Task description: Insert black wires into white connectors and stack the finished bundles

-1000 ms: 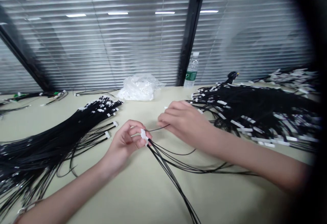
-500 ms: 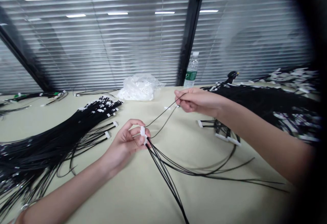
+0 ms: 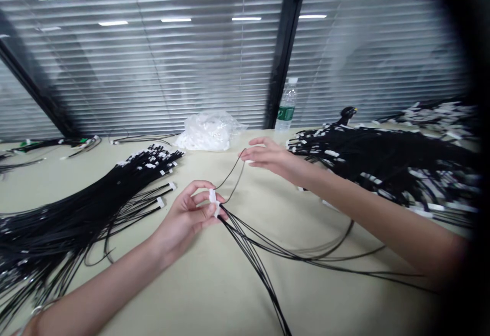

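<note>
Black wire harness [image 3: 277,305] running off toward near right, its white connector [image 3: 212,195] pinched between thumb and fingers of the left hand [image 3: 187,216]. From there a thin wire loop [image 3: 230,173] slants far-right to the right hand [image 3: 271,160], fingers loosely parted; can't tell from here if they've really got it. Farther back: clear plastic bag [image 3: 206,122], looks like small white pieces [image 3: 220,139] inside, then a capped water bottle [image 3: 287,105] right of it.

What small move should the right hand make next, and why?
Perhaps pinch the thin black wire firmly with the right hand: the wire bows between that hand and the white connector, no firm grip on it is evident, and the left hand holds the connector.
</note>
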Demonstrator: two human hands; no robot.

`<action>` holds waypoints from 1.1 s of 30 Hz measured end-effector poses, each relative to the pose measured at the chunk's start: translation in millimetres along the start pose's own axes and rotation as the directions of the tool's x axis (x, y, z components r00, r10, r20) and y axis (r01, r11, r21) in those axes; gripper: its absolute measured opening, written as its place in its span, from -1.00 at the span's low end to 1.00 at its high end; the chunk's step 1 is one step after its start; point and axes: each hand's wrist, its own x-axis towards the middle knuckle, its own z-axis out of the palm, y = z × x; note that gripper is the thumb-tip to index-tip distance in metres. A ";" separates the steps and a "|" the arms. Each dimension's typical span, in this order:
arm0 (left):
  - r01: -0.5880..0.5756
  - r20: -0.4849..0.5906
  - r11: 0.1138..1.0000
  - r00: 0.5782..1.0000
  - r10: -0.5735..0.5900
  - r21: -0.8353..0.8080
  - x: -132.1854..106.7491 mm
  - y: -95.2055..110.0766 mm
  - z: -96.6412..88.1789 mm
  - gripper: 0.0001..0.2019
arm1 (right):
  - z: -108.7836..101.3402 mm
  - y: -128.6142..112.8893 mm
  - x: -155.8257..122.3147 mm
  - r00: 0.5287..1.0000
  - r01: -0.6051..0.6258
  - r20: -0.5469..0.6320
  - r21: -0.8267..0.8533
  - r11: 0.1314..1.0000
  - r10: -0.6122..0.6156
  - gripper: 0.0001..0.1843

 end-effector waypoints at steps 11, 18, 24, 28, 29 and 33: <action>-0.041 -0.036 0.999 0.999 0.041 0.023 0.4 -2.5 -0.5 -0.74 | 59.9 -43.1 -46.4 0.944 0.310 0.285 -0.604 0.734 -0.165 -0.77; -0.123 0.024 0.987 0.992 0.121 0.104 0.5 -2.6 -0.1 -0.77 | 61.2 -40.2 -49.7 0.926 0.373 0.325 -0.715 0.591 -0.191 -0.78; -0.145 0.071 0.976 0.988 0.135 0.161 2.3 -4.9 -1.0 -0.78 | 53.0 -35.8 -41.9 0.957 0.289 0.212 -0.773 0.565 -0.199 -0.77; -0.142 0.069 0.978 0.989 0.133 0.151 3.6 -7.7 -3.2 -0.76 | 53.6 -36.0 -41.7 0.957 0.288 0.247 -0.738 0.610 -0.153 -0.77; -0.145 0.070 0.978 0.988 0.136 0.150 3.9 -8.3 -3.7 -0.75 | 55.0 -36.9 -42.8 0.954 0.291 0.264 -0.726 0.623 -0.139 -0.79; -0.151 0.081 0.973 0.987 0.139 0.175 4.3 -8.9 -4.8 -0.76 | 62.2 -38.6 -47.7 0.941 0.312 0.319 -0.697 0.646 -0.112 -0.81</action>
